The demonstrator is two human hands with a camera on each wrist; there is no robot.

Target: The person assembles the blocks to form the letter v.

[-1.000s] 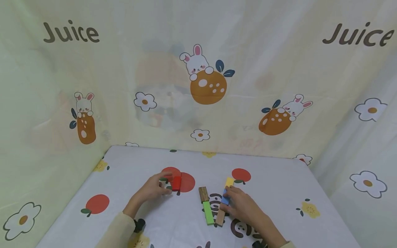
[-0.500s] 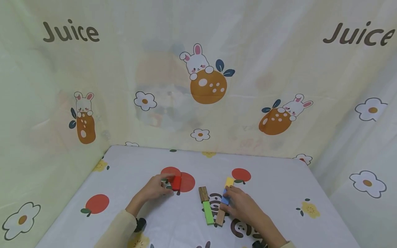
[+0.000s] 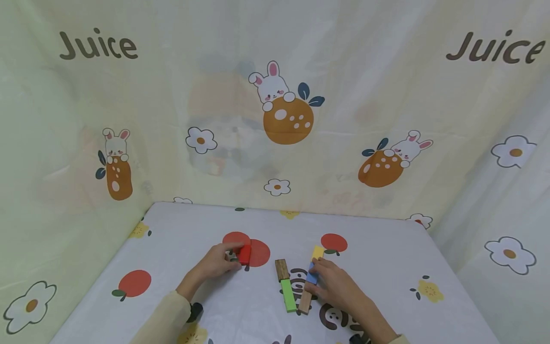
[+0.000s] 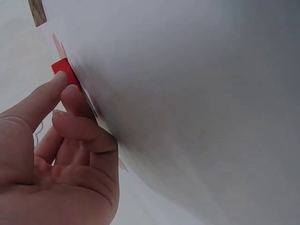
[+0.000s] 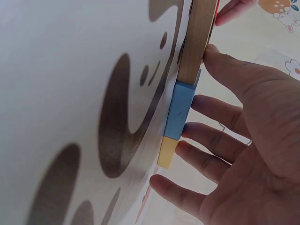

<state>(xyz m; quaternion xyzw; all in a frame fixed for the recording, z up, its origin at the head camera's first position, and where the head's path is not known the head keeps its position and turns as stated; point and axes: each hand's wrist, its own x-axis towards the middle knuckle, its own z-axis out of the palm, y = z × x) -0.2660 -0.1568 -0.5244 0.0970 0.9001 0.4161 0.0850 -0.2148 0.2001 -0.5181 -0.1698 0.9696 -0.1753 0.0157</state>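
Observation:
In the head view my left hand pinches a small red block between thumb and forefinger. The left wrist view shows the thumb and a fingertip against that red block, low over the cloth. My right hand rests along a line of blocks: yellow at the far end, blue in the middle, light wood nearest me. Seen from the right wrist, the thumb touches the light wood block, while loosely spread fingers touch the blue block and reach beside the yellow one.
Left of that line, a dark wood block and a bright green block lie end to end. A white cloth printed with fruit and flowers covers the table. Patterned curtains stand at the back and sides.
My left hand has moved slightly right, and its thumb and forefinger have closed on the red block. The right hand and the other blocks look unmoved.

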